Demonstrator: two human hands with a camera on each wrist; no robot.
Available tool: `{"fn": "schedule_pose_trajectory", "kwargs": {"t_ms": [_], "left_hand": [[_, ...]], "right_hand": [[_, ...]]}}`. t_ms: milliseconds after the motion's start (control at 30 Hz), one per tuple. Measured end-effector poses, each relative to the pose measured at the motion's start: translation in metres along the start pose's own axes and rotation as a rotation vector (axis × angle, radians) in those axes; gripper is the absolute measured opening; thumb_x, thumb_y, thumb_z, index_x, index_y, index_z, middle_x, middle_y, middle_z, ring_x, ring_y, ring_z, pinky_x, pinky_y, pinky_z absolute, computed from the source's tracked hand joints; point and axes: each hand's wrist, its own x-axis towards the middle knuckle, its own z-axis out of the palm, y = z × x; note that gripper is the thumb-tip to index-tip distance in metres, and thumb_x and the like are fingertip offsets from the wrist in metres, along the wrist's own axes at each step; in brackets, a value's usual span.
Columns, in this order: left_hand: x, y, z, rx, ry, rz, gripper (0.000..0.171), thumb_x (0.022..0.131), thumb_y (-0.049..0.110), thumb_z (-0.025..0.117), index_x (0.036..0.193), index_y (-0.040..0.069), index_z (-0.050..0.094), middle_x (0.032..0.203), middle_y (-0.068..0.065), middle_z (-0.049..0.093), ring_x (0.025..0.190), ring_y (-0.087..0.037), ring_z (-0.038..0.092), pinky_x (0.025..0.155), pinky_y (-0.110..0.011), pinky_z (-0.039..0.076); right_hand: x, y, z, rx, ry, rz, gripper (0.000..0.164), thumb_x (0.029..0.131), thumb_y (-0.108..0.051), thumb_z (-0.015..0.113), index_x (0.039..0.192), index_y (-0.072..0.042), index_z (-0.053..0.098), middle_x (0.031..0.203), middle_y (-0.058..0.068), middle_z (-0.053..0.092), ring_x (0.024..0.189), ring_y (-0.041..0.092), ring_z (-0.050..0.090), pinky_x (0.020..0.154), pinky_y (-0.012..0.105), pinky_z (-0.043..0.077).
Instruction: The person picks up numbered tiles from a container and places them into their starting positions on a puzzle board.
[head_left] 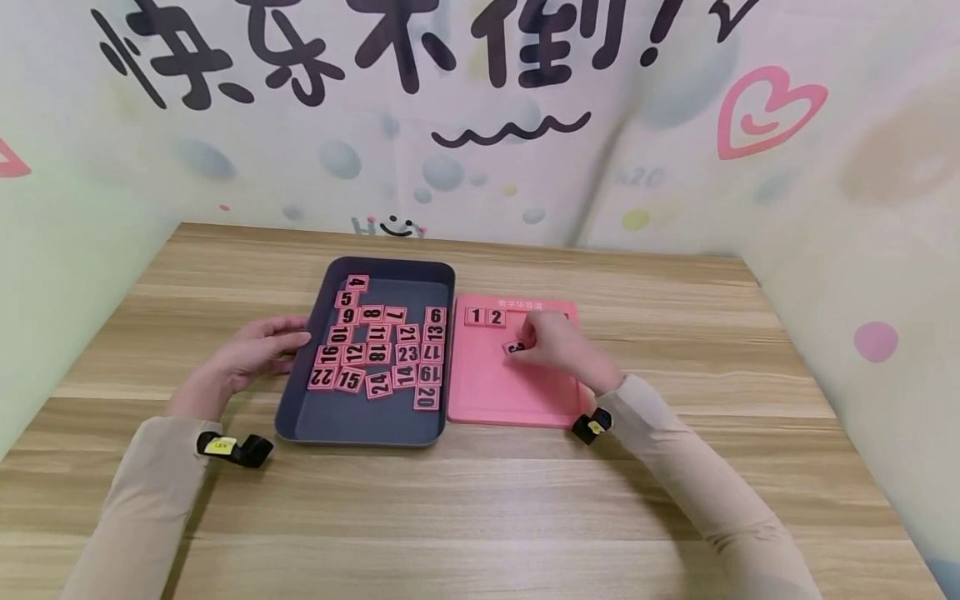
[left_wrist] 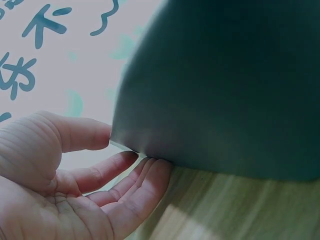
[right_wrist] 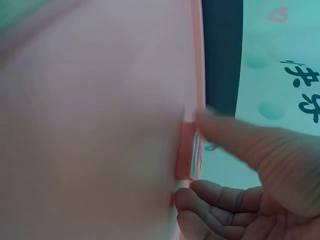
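My right hand (head_left: 558, 346) is over the pink board (head_left: 487, 392), pinching a small pink number tile (head_left: 513, 347) marked 3, turned sideways. In the right wrist view, the same tile (right_wrist: 186, 152) shows edge-on between thumb and fingertips. Tiles 1 (head_left: 476, 316) and 2 (head_left: 497, 317) sit upright side by side at the board's upper left. On the left, my left hand (head_left: 258, 354) touches the outer wall of the dark grey tray (head_left: 360, 427). In the left wrist view, its thumb (left_wrist: 87, 134) meets the tray wall and the other fingertips reach its bottom edge.
Several pink number tiles (head_left: 378, 354) lie face up in the tray, turned various ways. Tray and board stand side by side on the wooden table (head_left: 480, 517). Behind the table is a wall covering (head_left: 480, 183) with large black writing. Each wrist wears a black camera (head_left: 251, 451).
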Motion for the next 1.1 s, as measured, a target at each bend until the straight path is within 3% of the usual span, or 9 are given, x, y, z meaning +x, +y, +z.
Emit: {"fn": "schedule_pose_trajectory", "kwargs": {"t_ms": [200,367,633,900,1100], "left_hand": [[0.0,0.0,0.0,0.009,0.002,0.0,0.056,0.099,0.019,0.048,0.141,-0.011,0.026,0.119,-0.013,0.051,0.087,-0.004,0.058,0.078,-0.025,0.051],[0.0,0.0,-0.001,0.01,0.002,-0.003,0.056,0.099,0.019,0.048,0.141,-0.011,0.026,0.121,-0.015,0.049,0.087,-0.004,0.057,0.078,-0.024,0.051],[0.001,-0.001,-0.001,-0.006,-0.001,-0.003,0.057,0.098,0.019,0.049,0.141,-0.01,0.026,0.111,-0.003,0.053,0.087,-0.004,0.057,0.078,-0.024,0.051],[0.0,-0.002,-0.002,-0.012,-0.002,0.005,0.057,0.099,0.019,0.049,0.141,-0.012,0.025,0.107,0.0,0.054,0.087,-0.003,0.058,0.079,-0.025,0.051],[0.001,-0.003,-0.001,-0.005,0.004,0.003,0.057,0.099,0.02,0.049,0.141,-0.011,0.025,0.114,-0.007,0.052,0.087,-0.004,0.058,0.079,-0.025,0.051]], "right_hand": [[0.004,-0.002,-0.003,-0.042,-0.001,0.006,0.019,0.075,-0.012,0.079,0.075,0.0,0.063,0.068,0.004,0.06,0.063,0.015,0.052,0.06,0.025,0.044],[0.011,-0.002,-0.009,-0.115,-0.004,0.012,0.021,0.075,-0.013,0.078,0.071,0.0,0.062,0.065,0.005,0.058,0.062,0.016,0.05,0.06,0.028,0.043],[0.023,0.0,-0.012,-0.208,0.04,0.04,0.02,0.077,-0.015,0.077,0.079,0.001,0.066,0.071,0.006,0.06,0.067,0.019,0.051,0.064,0.03,0.044],[0.034,0.004,-0.009,-0.155,0.062,0.058,0.02,0.077,-0.007,0.075,0.089,0.004,0.064,0.08,0.012,0.062,0.074,0.023,0.056,0.067,0.033,0.048],[0.035,0.007,-0.009,-0.127,0.07,0.059,0.022,0.076,-0.006,0.075,0.092,0.004,0.063,0.085,0.014,0.064,0.08,0.026,0.059,0.073,0.037,0.049]]}}
